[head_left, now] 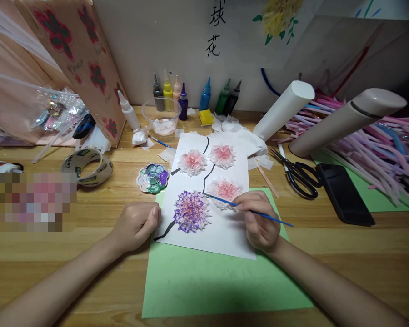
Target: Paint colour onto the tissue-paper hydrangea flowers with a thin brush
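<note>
A white sheet (225, 227) with black painted stems lies on a green paper (207, 281) on the wooden desk. Three pink tissue flowers (192, 162) sit on its upper part, and a purple-tinted flower (191, 211) sits lower left. My right hand (259, 218) is closed on a thin blue paintbrush (272, 218), whose tip reaches the purple flower's upper right edge. My left hand (138, 225) rests in a loose fist at the sheet's left edge, and nothing shows in it.
A flower-shaped paint palette (153, 178) lies left of the sheet, a tape roll (87, 167) further left. Paint bottles (191, 96) and a clear bowl (161, 116) stand at the back. Black scissors (295, 172), a dark phone (344, 193), two tubes and pink sticks (361, 141) lie right.
</note>
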The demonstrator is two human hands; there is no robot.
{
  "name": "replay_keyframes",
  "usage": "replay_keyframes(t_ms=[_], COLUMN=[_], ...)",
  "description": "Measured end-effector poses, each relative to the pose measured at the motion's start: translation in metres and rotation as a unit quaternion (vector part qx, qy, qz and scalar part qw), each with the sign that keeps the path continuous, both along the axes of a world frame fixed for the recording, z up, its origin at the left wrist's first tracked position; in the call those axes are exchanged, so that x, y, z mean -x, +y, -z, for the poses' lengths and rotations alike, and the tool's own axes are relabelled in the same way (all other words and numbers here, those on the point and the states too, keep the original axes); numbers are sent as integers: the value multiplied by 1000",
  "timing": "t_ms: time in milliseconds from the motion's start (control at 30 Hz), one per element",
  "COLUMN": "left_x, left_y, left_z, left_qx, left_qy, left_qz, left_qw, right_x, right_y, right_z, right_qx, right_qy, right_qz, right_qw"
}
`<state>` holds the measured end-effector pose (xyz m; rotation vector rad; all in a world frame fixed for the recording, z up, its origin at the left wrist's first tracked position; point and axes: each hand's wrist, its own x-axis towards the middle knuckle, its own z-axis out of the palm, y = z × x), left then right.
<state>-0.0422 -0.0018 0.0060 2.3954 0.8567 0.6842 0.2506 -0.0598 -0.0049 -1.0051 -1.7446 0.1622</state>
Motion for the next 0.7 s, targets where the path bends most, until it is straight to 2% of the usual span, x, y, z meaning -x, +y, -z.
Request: replay_keyframes(t_ms=[133,233,400,600,700], left_x=[-1,-1,-1,0,0], left_y=[1,1,0,0,0], left_z=[0,0,-1,1,0], left_qx=[-2,-2,2,5,8], left_qy=[-1,-2,2,-1,4], left_qz=[-2,0,-3,1,3], left_qw=[1000,1000,1000,1000,1000], right_x=[0,0,0,0,0], right_y=[0,0,-1,0,-2], right_z=[1,3,2,1,2], right_qx=[22,8,14,14,26], right_qy=[-8,20,-3,6,20], right_qz=[12,37,16,28,4], right_qw=[1000,999,1000,999,999])
